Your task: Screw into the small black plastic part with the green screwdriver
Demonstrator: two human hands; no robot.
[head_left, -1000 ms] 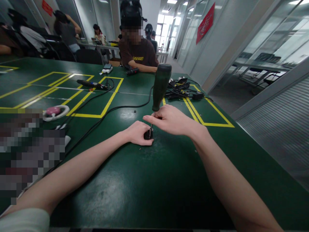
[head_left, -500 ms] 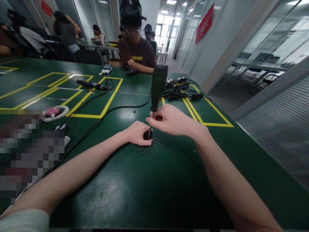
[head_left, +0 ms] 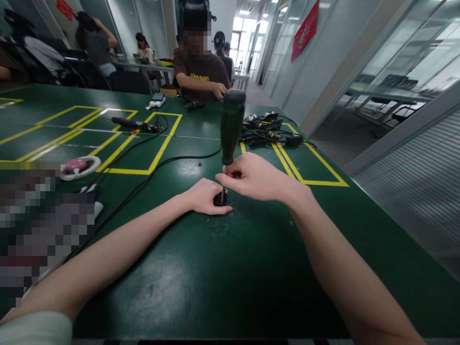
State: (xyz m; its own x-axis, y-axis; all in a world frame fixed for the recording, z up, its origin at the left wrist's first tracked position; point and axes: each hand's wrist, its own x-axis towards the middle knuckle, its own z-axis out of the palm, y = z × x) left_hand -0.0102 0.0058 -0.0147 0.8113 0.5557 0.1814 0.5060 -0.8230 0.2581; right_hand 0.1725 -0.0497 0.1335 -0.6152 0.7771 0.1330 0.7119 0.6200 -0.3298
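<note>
Where the table (head_left: 154, 292) runs off to our left, a pink-and-white ring-shaped thing (head_left: 76, 166) lies beside a patch too blurred to read. Further right, past the far edge, we see what looks like a cardboard box (head_left: 168, 91); what it holds, we cannot tell. Near the middle, our left hand (head_left: 205, 196) curls about a small dark round part (head_left: 218, 199) on the table, thumb (head_left: 223, 210) stretched along its near side. We judge the part light and hard, perhaps smooth enough to spin, so its outer wall is the place to brace it. Just right of it, the screwdriver (head_left: 232, 127) stands nearly upright, top leaning slightly right, its tip down at the part. We expect a stiff, top-heavy tool: the thick handle (head_left: 232, 136) for turning, the thin shaft (head_left: 223, 190) only for guiding. Our right hand (head_left: 257, 177) pinches that shaft between thumb and fingers just below the handle, and beyond it lies a tangle of black cables (head_left: 266, 130).
</note>
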